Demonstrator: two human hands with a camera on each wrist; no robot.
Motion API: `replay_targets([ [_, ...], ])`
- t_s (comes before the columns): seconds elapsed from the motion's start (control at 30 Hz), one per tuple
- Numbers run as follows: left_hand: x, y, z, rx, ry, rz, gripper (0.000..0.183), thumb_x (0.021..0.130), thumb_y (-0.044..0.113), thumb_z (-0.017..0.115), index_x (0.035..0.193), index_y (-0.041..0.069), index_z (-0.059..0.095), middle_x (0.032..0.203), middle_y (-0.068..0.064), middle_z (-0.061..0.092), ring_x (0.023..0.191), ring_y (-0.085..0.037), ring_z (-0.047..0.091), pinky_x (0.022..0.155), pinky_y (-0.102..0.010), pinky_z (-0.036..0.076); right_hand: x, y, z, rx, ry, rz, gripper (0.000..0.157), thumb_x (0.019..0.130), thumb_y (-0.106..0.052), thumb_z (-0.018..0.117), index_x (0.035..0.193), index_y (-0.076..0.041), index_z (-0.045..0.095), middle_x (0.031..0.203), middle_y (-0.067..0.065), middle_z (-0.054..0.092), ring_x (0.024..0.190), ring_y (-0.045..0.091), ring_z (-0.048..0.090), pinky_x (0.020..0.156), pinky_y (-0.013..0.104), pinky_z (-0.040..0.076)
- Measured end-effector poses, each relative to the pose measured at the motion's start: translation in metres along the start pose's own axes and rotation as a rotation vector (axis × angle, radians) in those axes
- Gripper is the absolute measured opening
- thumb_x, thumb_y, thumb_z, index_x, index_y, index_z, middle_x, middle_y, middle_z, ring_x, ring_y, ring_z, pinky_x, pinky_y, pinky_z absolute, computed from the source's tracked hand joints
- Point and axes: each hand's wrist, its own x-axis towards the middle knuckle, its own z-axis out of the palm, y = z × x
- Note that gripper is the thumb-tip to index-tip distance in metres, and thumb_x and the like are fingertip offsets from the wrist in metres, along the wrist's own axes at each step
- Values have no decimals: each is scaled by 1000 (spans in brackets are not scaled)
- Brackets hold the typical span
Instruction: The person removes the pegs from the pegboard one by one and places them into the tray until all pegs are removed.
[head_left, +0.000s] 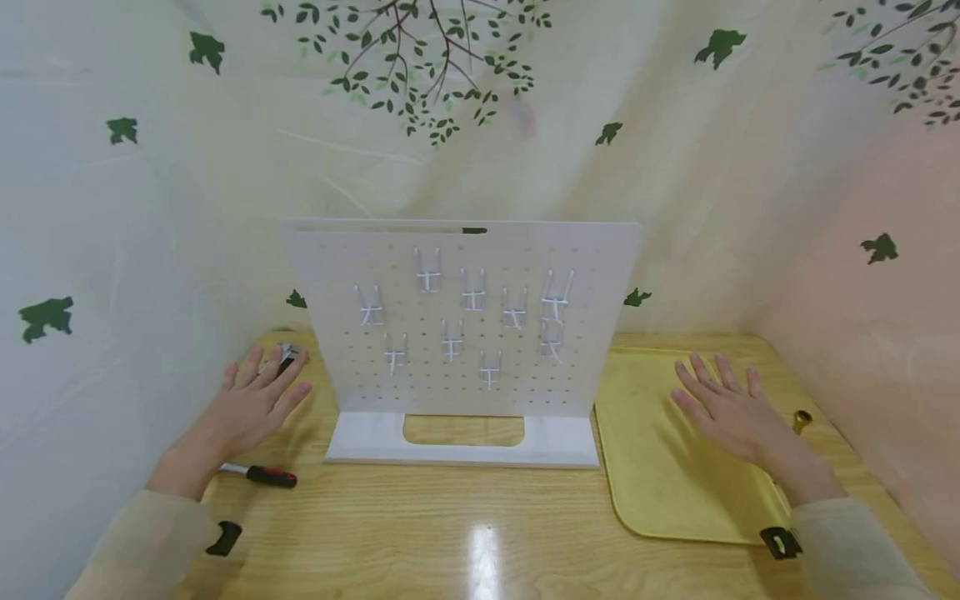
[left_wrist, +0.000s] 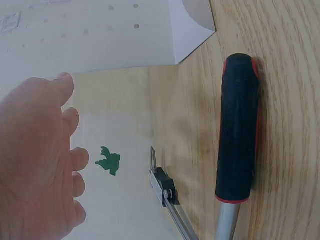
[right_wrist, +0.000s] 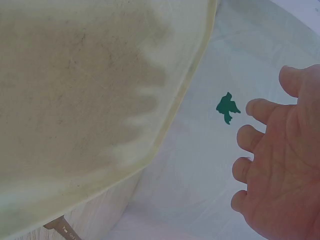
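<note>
My left hand (head_left: 247, 408) hovers over the left side of the table, fingers spread and holding nothing. Beyond its fingertips lies a slim silver-and-black tool with a pointed tip (left_wrist: 162, 185), which looks like a caliper and is partly hidden by the hand in the head view. Nearer me is a tool with a black-and-red handle (head_left: 272, 477) and a metal shaft; its far end is out of sight. On the other side, my right hand (head_left: 727, 417) is held over the yellow tray (head_left: 637, 475), fingers extended and holding nothing. Its shadow falls across the tray.
Between the hands stands a white pegboard (head_left: 405, 392) on a flat base, with several clear and white hooks (head_left: 452, 342) on it. A wrench-like metal tool (head_left: 802, 419) lies by the tray's right edge. A leaf-printed curtain (head_left: 525, 167) encloses the table's back and sides.
</note>
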Motion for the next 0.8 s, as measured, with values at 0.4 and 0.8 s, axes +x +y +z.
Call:
replay_targets([
  [0.4, -5, -5, 6, -5, -11, -22, 70, 110, 52, 28, 163, 11, 10, 162, -33, 3, 147, -51, -16, 112, -75, -8, -1, -4, -1, 4, -3, -1, 70, 111, -49, 28, 161, -2, 14, 164, 29, 5, 147, 52, -12, 106, 69, -27],
  [0.8, -1, -4, 6, 12, -10, -15, 71, 110, 53, 27, 162, 7, 13, 162, -32, 3, 147, -51, -14, 111, -75, -9, 0, -8, -4, 3, -12, -12, 70, 111, -50, 27, 160, -2, 17, 164, 29, 6, 147, 53, -11, 107, 70, -25],
])
